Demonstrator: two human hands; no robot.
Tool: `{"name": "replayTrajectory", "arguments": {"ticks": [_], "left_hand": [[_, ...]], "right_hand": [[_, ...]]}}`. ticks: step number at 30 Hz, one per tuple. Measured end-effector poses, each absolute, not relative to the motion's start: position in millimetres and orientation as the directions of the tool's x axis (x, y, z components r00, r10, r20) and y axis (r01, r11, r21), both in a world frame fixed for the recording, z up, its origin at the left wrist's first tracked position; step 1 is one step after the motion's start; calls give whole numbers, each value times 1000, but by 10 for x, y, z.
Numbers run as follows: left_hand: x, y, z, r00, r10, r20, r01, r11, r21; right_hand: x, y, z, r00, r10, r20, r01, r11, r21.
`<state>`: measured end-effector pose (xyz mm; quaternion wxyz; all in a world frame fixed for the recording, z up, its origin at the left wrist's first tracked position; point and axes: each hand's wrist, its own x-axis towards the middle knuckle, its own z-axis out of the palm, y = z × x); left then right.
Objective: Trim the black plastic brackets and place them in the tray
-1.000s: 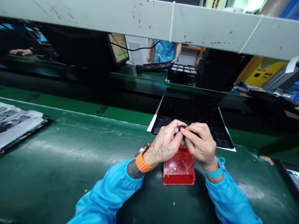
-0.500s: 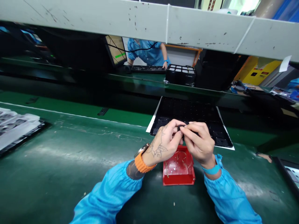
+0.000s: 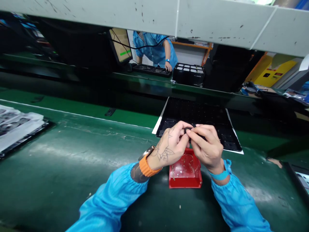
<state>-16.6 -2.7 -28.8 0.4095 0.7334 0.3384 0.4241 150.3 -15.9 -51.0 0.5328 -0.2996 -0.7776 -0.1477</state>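
Note:
My left hand [image 3: 170, 145] and my right hand [image 3: 207, 145] meet fingertip to fingertip, both closed on a small black part [image 3: 187, 130]. Fingers cover most of it, so its exact kind cannot be told. Just below the hands lies a red plastic bin [image 3: 185, 182] with tiny light-coloured bits scattered inside. Behind the hands is a black tray [image 3: 195, 111] with moulded pockets, resting on a white sheet [image 3: 159, 124].
A green work surface [image 3: 72, 174] spreads all around. At the left edge lies another tray with white packing [image 3: 21, 129]. Across the bench, a co-worker in blue [image 3: 155, 53] stands by a monitor [image 3: 122, 45] and a black box [image 3: 188, 74]. A grey beam [image 3: 154, 19] spans the top.
My view has shifted slightly. Both hands stay together on the small black part, with only slight finger movement. The co-worker's arm across the bench has moved a little.

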Motion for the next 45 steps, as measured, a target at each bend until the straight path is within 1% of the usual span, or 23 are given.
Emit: {"name": "replayTrajectory", "arguments": {"ticks": [17,23,26,31,37,45], "left_hand": [[-180,-31,-273,428,848,312,177,-417,891],[-200,5,-278,462,834,301,95,-385,918],[-203,14,-288,469,826,313,87,-395,914],[-200,-1,-282,456,828,325,115,-417,902],[-191,-43,-230,435,850,297,190,-409,893],[-193,-90,-193,429,844,322,182,-430,885]], "right_hand": [[1491,-163,-498,-254,321,912,634,768,-94],[1504,-161,-498,-237,330,914,626,771,-116],[1516,-162,-497,-232,340,911,645,755,-118],[1519,-168,-494,-256,326,910,646,758,-90],[1497,-172,-500,-250,322,913,629,771,-100],[1504,-198,-506,-214,320,923,604,786,-132]]}}
